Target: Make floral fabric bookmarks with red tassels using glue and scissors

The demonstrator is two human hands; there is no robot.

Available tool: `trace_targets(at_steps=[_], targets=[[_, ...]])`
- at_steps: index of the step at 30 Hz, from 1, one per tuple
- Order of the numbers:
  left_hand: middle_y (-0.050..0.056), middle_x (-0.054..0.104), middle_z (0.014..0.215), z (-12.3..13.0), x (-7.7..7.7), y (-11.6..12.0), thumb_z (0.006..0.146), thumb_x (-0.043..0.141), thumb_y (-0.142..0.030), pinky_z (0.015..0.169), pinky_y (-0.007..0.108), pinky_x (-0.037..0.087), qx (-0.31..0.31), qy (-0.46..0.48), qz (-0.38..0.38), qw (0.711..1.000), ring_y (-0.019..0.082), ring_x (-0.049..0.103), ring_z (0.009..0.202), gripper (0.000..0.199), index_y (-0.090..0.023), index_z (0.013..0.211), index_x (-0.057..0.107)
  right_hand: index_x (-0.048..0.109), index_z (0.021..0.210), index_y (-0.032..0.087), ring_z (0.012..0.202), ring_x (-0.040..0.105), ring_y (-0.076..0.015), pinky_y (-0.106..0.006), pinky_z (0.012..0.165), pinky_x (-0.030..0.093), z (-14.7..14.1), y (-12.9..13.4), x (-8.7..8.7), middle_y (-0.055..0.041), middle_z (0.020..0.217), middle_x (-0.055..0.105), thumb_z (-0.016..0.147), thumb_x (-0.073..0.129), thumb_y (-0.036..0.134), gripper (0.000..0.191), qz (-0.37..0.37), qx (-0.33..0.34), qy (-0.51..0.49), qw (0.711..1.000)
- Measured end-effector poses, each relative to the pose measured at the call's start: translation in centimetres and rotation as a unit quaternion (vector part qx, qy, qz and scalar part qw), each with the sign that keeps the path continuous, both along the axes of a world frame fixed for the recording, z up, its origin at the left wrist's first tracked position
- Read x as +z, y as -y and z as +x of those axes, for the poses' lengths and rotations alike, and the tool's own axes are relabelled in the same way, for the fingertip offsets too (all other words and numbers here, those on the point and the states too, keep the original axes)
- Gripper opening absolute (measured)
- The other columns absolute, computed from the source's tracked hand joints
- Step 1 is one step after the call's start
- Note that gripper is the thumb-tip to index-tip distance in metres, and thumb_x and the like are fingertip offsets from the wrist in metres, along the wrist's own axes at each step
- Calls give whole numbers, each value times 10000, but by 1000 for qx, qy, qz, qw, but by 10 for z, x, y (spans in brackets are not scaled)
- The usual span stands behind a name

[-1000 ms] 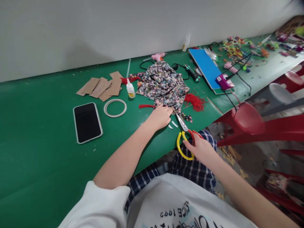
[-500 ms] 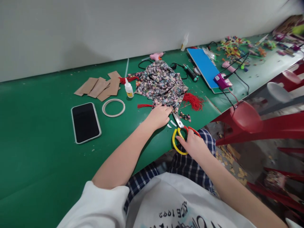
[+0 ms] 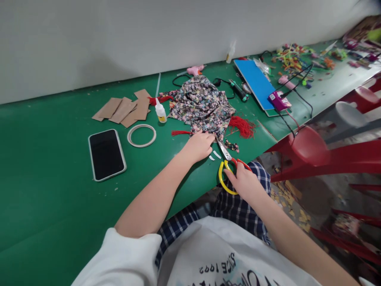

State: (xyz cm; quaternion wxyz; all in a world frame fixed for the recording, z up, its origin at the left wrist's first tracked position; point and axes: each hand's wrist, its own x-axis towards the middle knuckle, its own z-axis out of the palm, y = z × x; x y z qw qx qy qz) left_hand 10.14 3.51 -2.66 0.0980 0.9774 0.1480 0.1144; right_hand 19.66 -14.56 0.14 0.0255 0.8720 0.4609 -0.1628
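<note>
My right hand (image 3: pixel 244 180) grips scissors (image 3: pixel 226 155) with one yellow and one red handle loop. The blade tips reach the near edge of a floral cloth (image 3: pixel 202 101) spread on the green table. My left hand (image 3: pixel 200 146) is closed on that same edge, just left of the blades; its fingertips are partly hidden. Two white paper strips (image 3: pixel 216 154) and a small floral scrap (image 3: pixel 232 145) lie close to the scissors. Red tassel threads (image 3: pixel 242 126) rest at the cloth's right side, and a thin red tassel (image 3: pixel 181 133) sticks out at its left.
Left of the cloth are a glue bottle (image 3: pixel 160 111), cardboard pieces (image 3: pixel 125 109), a pale ring (image 3: pixel 141 136) and a phone (image 3: pixel 107 155). Behind it lies a pink glue gun (image 3: pixel 195 70). A blue board (image 3: pixel 256 83) and a purple box with cables (image 3: pixel 279 101) stand right.
The scissors' handles have drawn closer together, and the yellow loop has shifted slightly right. My left hand stays on the cloth's edge.
</note>
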Motion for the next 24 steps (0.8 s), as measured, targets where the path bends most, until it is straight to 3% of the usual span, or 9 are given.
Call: trace_targets(at_steps=[7,12,15,18,21,24], targets=[[122,626,1127,1,1,1,800,404,-129,971,374,377,2,-2,-1,1000,226,555,1071,319,-93,1065,579,492,1082,118,765,632,-250,-299,621,411,11,8,8,-122,837,652,857,417,469,424,24,-29,-53,998],[106,641,1065,3,-1,2,837,399,-160,976,395,353,9,11,19,1000,216,549,1003,292,-112,1047,596,556,1044,193,557,570,-162,-251,473,401,30,21,19,-20,700,600,768,523,503,417,0,-97,-219,971],[112,643,1045,4,-2,1,851,392,-169,968,408,345,10,18,26,999,222,526,1011,296,-114,1056,598,568,988,180,399,443,-98,-229,365,362,32,28,24,39,568,496,731,579,466,385,-24,-172,-340,924],[114,641,992,5,-2,-1,854,383,-165,934,391,360,9,17,33,999,219,530,976,312,-107,1080,591,537,1032,176,324,300,-59,-210,296,333,24,33,30,95,498,341,734,572,493,437,-26,-241,-485,840],[114,628,961,5,-2,-2,851,378,-155,904,371,373,7,19,33,999,214,533,941,325,-100,1098,582,506,1081,198,334,233,-36,-179,295,336,17,36,36,102,526,318,763,535,549,474,10,-266,-598,756],[116,617,970,6,-2,-2,845,383,-150,904,374,370,12,23,29,999,217,529,942,319,-106,1090,583,526,1036,204,349,210,-25,-165,320,344,12,33,40,87,561,340,829,412,599,460,33,-285,-637,715]])
